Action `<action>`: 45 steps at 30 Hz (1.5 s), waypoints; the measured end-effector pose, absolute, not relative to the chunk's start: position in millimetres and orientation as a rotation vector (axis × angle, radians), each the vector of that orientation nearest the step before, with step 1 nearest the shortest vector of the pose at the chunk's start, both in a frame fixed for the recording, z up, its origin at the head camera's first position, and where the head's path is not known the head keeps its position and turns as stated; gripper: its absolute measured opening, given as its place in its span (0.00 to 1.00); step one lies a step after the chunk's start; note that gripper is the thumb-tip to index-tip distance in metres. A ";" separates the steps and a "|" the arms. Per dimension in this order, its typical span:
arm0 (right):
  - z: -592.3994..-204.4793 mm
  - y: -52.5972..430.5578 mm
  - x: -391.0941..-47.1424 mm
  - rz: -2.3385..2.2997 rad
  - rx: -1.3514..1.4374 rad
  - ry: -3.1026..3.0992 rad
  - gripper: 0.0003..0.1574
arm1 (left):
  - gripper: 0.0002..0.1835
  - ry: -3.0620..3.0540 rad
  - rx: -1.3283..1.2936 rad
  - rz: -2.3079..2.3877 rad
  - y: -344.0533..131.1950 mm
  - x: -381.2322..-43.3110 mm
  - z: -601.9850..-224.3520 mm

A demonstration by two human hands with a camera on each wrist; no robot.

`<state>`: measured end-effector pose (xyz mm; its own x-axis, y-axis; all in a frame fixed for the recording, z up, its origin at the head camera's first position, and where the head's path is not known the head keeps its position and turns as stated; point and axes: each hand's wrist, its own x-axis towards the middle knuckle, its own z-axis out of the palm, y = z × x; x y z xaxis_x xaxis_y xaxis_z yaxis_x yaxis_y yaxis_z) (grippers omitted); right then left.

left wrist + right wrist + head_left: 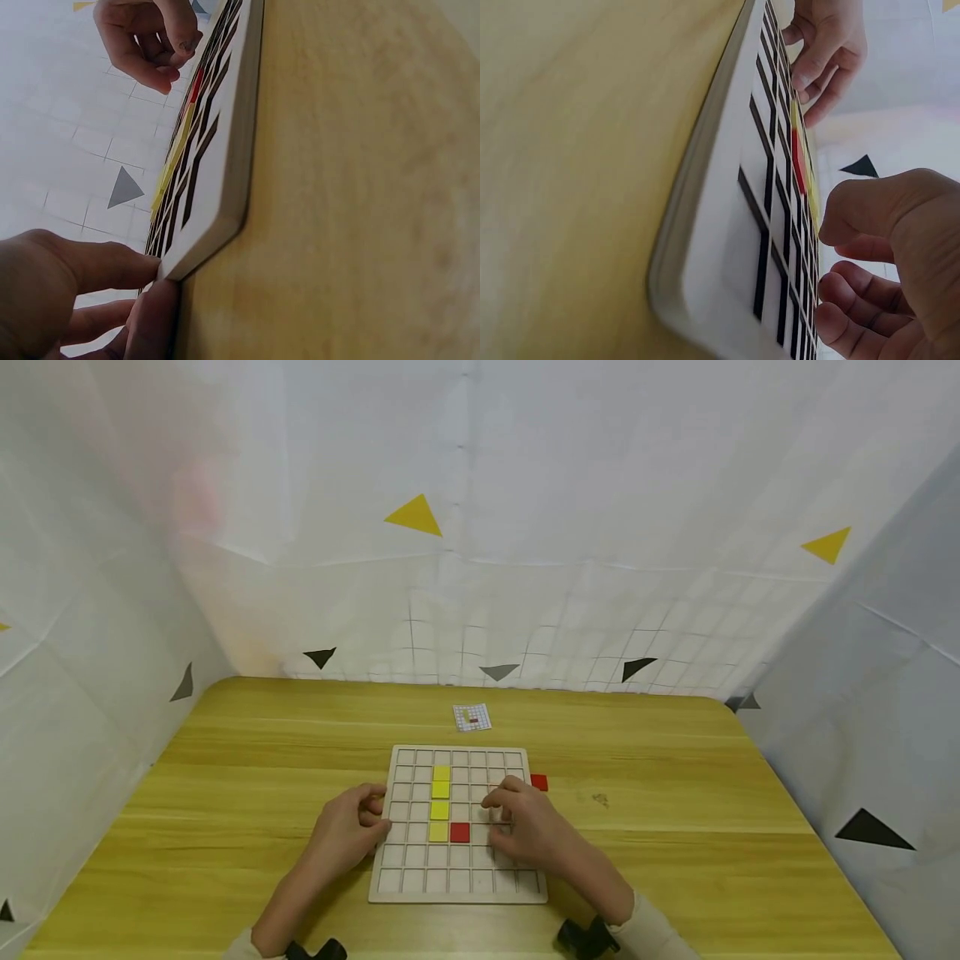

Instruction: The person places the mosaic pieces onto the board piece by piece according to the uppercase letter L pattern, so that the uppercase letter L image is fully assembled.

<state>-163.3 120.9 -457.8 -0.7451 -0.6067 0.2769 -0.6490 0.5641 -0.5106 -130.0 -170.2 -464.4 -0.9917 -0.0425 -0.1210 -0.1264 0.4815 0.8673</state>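
A pale wooden grid board (457, 897) lies on the table in the head view. Several yellow tiles (439, 810) form a column in its cells, and a red tile (460, 832) sits right of the lowest one. My left hand (347, 831) grips the board's left edge with thumb and fingers, seen close up at the rim in the left wrist view. Over the board's right side hovers my right hand (528, 822), its fingers loosely bent and apart. Between them nothing shows in the right wrist view. Just past that hand, a second red tile (539, 782) lies beside the board's right edge.
Behind the board lies a small printed card (472, 717) with a grid and coloured squares. The wooden table (675, 827) extends to both sides. White fabric walls (600, 460) with yellow and dark triangles surround it at the back and sides.
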 end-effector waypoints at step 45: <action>-464.5 179.3 -171.1 0.924 0.794 -2.805 0.17 | 0.26 2.641 -0.143 1.556 -170.2 -130.5 -465.9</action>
